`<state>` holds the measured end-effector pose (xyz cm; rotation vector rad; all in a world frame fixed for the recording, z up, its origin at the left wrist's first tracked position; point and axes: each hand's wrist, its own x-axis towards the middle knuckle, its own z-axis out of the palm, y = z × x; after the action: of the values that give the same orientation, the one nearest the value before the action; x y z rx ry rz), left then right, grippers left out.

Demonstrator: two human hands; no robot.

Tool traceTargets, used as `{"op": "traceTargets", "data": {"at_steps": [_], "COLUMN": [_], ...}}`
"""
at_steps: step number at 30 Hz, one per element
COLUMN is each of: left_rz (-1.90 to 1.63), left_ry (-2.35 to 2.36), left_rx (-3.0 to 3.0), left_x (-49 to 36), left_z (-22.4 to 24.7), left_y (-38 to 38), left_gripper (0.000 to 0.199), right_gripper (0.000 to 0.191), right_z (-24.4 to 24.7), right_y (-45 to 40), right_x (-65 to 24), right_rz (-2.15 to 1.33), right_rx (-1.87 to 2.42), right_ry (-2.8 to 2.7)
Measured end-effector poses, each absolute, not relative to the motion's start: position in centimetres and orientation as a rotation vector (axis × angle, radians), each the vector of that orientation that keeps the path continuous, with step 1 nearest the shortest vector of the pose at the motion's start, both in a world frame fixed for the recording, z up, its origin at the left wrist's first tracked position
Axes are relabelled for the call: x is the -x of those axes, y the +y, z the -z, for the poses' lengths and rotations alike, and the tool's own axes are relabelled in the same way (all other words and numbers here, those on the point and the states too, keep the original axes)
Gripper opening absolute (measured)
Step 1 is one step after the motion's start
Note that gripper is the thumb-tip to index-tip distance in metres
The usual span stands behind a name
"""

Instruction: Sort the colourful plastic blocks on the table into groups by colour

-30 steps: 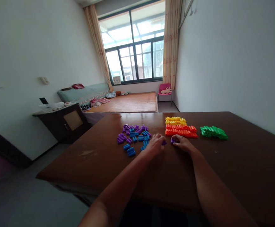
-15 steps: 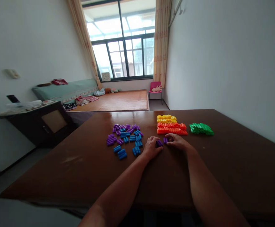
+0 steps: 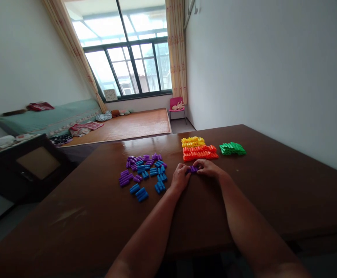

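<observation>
Between my two hands lie small purple ribbed plastic blocks (image 3: 193,169), side by side on the brown table (image 3: 203,216). My left hand (image 3: 181,177) has its fingers closed on the left end of them. At the right end, my right hand (image 3: 209,168) pinches with thumb and fingertips. Whether the purple pieces are joined or only touching, I cannot tell. Just beyond my hands sit rows of orange blocks (image 3: 200,153), with yellow blocks (image 3: 193,141) behind them. A cluster of green blocks (image 3: 232,148) stands to the right.
Left of my hands are scattered loose purple blocks (image 3: 126,178) and blue blocks (image 3: 141,194). Past the table are a bed (image 3: 139,123), a pink chair (image 3: 176,103) and a window. A dark cabinet (image 3: 38,162) stands at the left.
My hands have come closer together, and the purple pieces that were apart now meet between them. The view has swung to the right and tilted a little.
</observation>
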<state>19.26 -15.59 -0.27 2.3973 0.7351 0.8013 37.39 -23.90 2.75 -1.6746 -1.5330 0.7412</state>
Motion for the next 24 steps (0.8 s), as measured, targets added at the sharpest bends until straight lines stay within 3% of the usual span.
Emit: {"op": "traceTargets", "data": {"at_steps": [10, 15, 24], "left_rz": [-0.793, -0.838, -1.027], "left_ry": [0.713, 0.639, 0.870], "left_rx": [-2.333, -2.401, -2.521], "left_x": [-19.3, -18.8, -15.2], "left_z": [0.7, 0.6, -4.8], "left_y": [-15.1, -15.7, -13.5], "left_gripper": [0.022, 0.032, 0.034], "right_gripper": [0.031, 0.035, 0.030], "right_z": [-2.1, -1.4, -1.2], "right_y": [-23.7, -23.4, -22.6], "right_x": [-37.6, -38.0, -36.6], "right_rz": [-0.707, -0.685, -0.073], "right_rx": [1.721, 1.688, 1.821], "right_ry": [-1.492, -1.485, -1.478]}}
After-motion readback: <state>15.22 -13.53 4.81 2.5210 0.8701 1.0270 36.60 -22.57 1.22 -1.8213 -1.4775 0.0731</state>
